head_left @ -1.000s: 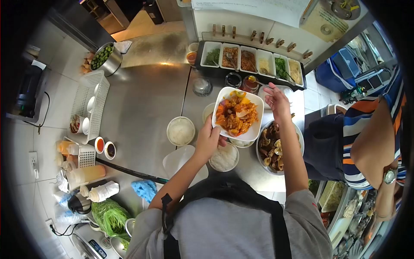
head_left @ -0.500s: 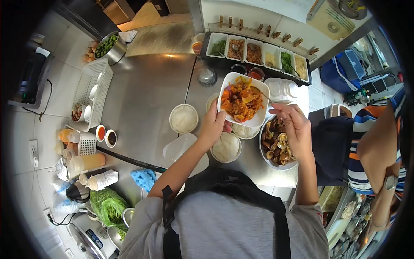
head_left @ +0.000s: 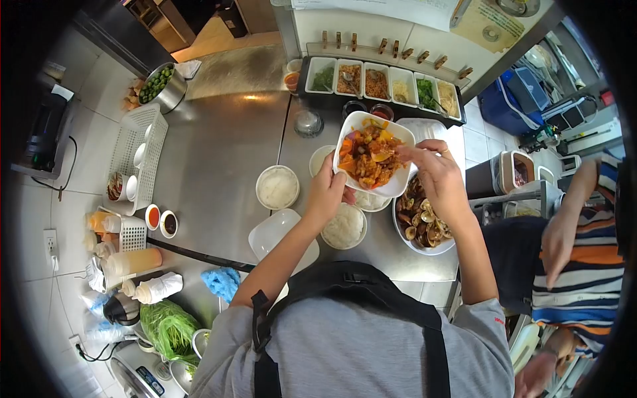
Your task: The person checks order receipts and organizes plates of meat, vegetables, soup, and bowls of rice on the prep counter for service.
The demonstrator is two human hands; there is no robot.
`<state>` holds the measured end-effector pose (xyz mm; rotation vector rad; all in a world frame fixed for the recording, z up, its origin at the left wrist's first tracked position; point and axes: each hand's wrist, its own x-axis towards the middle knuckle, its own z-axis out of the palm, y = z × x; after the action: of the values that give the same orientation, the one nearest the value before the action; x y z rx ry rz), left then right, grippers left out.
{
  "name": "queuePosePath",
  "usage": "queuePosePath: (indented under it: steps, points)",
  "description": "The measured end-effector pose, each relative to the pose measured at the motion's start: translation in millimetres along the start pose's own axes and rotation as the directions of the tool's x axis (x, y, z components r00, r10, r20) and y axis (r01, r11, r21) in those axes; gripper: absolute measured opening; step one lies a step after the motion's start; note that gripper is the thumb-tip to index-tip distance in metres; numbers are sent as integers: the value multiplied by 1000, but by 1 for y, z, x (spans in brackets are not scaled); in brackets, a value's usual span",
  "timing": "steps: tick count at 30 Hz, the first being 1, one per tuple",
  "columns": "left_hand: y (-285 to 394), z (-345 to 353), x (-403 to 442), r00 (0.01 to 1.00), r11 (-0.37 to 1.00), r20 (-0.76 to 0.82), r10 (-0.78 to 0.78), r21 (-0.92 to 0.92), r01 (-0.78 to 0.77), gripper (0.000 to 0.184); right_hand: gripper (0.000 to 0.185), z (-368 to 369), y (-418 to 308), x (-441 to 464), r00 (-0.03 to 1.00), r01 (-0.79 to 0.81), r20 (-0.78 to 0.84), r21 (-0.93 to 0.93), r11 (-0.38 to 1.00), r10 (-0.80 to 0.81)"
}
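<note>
My left hand (head_left: pixel 330 182) is closed on the near left rim of a square white bowl (head_left: pixel 406 178), which is tilted. Inside is a saucy orange stir-fry (head_left: pixel 371 159) with pepper pieces. My right hand (head_left: pixel 434 174) is over the bowl's right rim, fingers pinched at the food; the thin, spoon-like utensil seen there earlier is mostly hidden by the fingers. Bowls of white rice (head_left: pixel 344 226) stand below and left of the held bowl, one partly covered by it. A large bowl of clams (head_left: pixel 424 222) sits beneath my right forearm.
A rack of toppings (head_left: pixel 378 83) lines the back. An empty white dish (head_left: pixel 271 229) lies under my left forearm. Left are a white basket (head_left: pixel 142 159), squeeze bottles (head_left: pixel 136 262) and two sauce cups (head_left: pixel 170 224). A person in a striped shirt (head_left: pixel 577 272) stands close on the right.
My right hand has moved up and left, further over the bowl's rim, and the utensil's handle no longer shows plainly. The person on the right has shifted their arms. My view has shifted slightly.
</note>
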<state>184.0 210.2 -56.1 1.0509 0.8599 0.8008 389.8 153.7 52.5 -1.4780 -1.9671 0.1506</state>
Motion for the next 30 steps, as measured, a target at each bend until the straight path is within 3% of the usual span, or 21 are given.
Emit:
queuePosePath:
  steps: [2, 6, 10, 13, 17, 21, 24, 27, 30]
  points:
    - [0, 0, -1, 1000, 1000, -4, -17, 3, 17, 48, 33, -4, 0, 7, 999, -34, -35, 30, 999, 35]
    - [-1, -3, 3, 1000, 1000, 1, -6, -18, 7, 48, 32, 5, 19, 14, 998, -10, 65, -84, 996, 16]
    - [-3, -7, 4, 999, 998, -9, -33, -60, 32, 49, 30, 3, 24, 22, 995, -11, 96, 18, 1000, 10]
    - [-8, -12, 4, 998, 995, -39, -38, -92, 35, 49, 28, -6, 25, 34, 989, -146, 9, 128, 981, 146]
    - [-7, -31, -7, 997, 997, -71, -41, -65, 37, 49, 27, -1, 59, 52, 974, -223, 47, 76, 972, 220]
    - [4, -39, -16, 986, 1000, -164, -13, -21, 10, 47, 21, 49, 121, 58, 977, -172, 126, 6, 985, 170]
    - [11, -46, -19, 986, 999, -167, -26, -37, 20, 49, 25, 68, 126, 73, 911, -336, 215, -109, 935, 353]
    - [21, -53, -23, 983, 999, -180, -33, -41, 26, 50, 31, 76, 122, 102, 870, -486, 52, -75, 871, 490]
    - [28, -59, -26, 986, 999, -161, -36, -40, 30, 51, 31, 112, 168, 116, 850, -505, 29, -239, 830, 526]
